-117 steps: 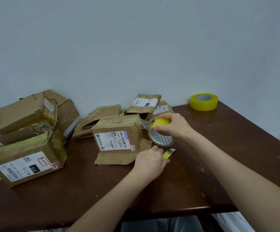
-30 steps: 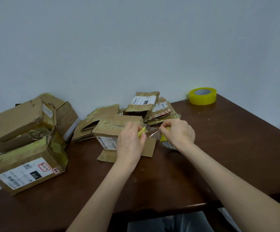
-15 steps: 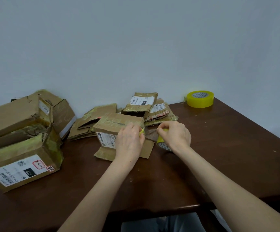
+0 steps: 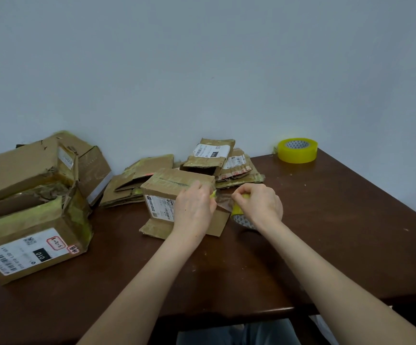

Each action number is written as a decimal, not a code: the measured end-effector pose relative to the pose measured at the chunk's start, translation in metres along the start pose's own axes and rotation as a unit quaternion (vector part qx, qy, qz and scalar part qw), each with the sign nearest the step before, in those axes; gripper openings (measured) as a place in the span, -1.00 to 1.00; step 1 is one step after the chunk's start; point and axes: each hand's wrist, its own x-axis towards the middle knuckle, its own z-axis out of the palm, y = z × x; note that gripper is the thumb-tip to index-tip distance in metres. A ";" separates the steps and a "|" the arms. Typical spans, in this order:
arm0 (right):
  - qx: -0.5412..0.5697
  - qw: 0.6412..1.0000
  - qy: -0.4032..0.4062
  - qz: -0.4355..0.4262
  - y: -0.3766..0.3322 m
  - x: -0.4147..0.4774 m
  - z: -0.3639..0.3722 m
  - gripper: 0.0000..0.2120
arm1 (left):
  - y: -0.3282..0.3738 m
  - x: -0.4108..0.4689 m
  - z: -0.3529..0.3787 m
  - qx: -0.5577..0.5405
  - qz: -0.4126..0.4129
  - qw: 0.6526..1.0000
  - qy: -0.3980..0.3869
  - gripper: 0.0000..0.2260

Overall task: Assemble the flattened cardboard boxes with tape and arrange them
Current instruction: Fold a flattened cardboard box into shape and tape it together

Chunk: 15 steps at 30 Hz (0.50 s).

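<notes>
A small cardboard box (image 4: pixel 167 188) with a white label stands in the middle of the dark table (image 4: pixel 326 220), bottom flaps splayed out. My left hand (image 4: pixel 194 207) sits at its right top corner and grips a small yellow-handled cutter (image 4: pixel 213 194). My right hand (image 4: pixel 259 204) holds a yellow tape roll (image 4: pixel 240 217) just right of the box. A clear strip of tape (image 4: pixel 223 201) stretches from the roll to the box between both hands. The cutter's blade is hidden by my fingers.
Three assembled boxes (image 4: pixel 32 220) are piled at the table's left. Flattened boxes (image 4: pixel 137 180) lie behind the small box, with more flat ones (image 4: pixel 226 163) against the wall. A second yellow tape roll (image 4: pixel 297 150) sits at the back right corner.
My left hand rose from the table with the cutter to the box's top corner. The right hand lowered the roll beside the box, drawing a tape strip out between the hands.
</notes>
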 end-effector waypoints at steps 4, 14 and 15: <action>-0.022 0.999 -0.042 0.010 0.003 0.007 -0.010 -0.77 | -0.012 -0.003 0.003 -0.060 0.011 0.997 0.041 -0.90; -0.104 0.992 -0.065 -0.023 -0.002 0.008 -0.010 -0.80 | -0.019 -0.015 0.005 -0.055 0.062 0.994 0.068 -0.93; -0.109 0.991 -0.069 -0.026 -0.003 0.008 -0.010 -0.79 | -0.020 -0.016 0.006 -0.058 0.066 0.994 0.069 -0.93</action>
